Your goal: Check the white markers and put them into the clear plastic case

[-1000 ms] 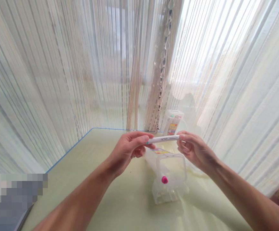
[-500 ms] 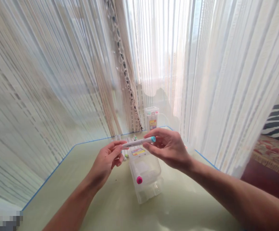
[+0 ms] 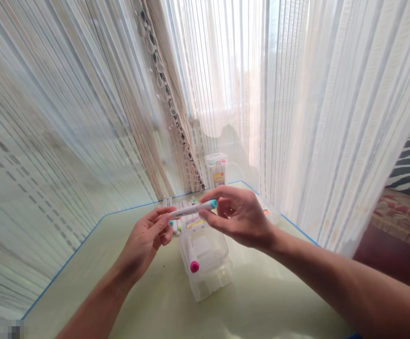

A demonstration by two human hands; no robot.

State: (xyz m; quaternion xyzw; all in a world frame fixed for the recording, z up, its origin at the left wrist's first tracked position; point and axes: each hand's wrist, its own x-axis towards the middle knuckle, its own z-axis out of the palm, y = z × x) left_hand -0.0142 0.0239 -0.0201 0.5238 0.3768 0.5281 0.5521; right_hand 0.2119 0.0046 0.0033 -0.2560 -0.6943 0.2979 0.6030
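My left hand [image 3: 148, 235] pinches the left end of the marker [image 3: 190, 208]; my right hand [image 3: 242, 216] has thumb and forefinger on it near the cyan end. It's up off the table [image 3: 278, 292], just below frame centre. I'd guess it light, stiff, slightly slick, best held by the barrel. Its long axis runs across the frame, cyan end pointing right and a little up. Beyond, at lower centre, sits a box [image 3: 212, 278] with a pink-ended pen [image 3: 193, 256] on or in it, I can't tell which; then a case [image 3: 215, 172].
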